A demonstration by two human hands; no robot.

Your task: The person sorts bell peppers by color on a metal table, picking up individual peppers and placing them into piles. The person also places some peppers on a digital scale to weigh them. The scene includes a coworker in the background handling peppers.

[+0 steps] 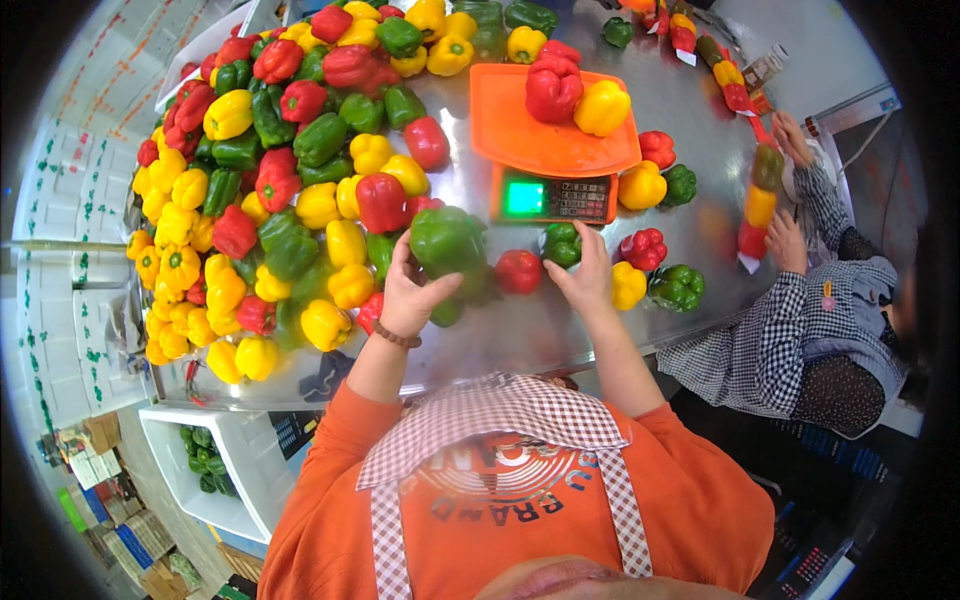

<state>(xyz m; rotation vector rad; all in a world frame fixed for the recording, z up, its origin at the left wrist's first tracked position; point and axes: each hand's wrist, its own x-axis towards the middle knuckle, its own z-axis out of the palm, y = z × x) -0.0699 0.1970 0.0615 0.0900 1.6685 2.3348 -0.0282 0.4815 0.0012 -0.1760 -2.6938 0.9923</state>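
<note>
My left hand [411, 294], with a beaded bracelet at the wrist, holds a large green bell pepper [448, 238] on its left side. Thumb and fingers of my right hand [589, 274] close around a smaller green bell pepper [562, 244] just below the scale's keypad. Between the two hands a red bell pepper [517, 271] rests on the metal table [517, 337]. Straight ahead stands an orange digital scale [555, 196] with a lit green display. On its orange pan [517, 142] lie a yellow pepper [602, 109] and a large red pepper [553, 90], with more red behind.
A large heap of mixed bell peppers [247, 187] covers the table's left side. Loose peppers [642, 186] sit right of the scale. A person [817, 330] at the right handles a packed row of peppers [761, 202]. A white foam box [259, 480] with green peppers stands below, left.
</note>
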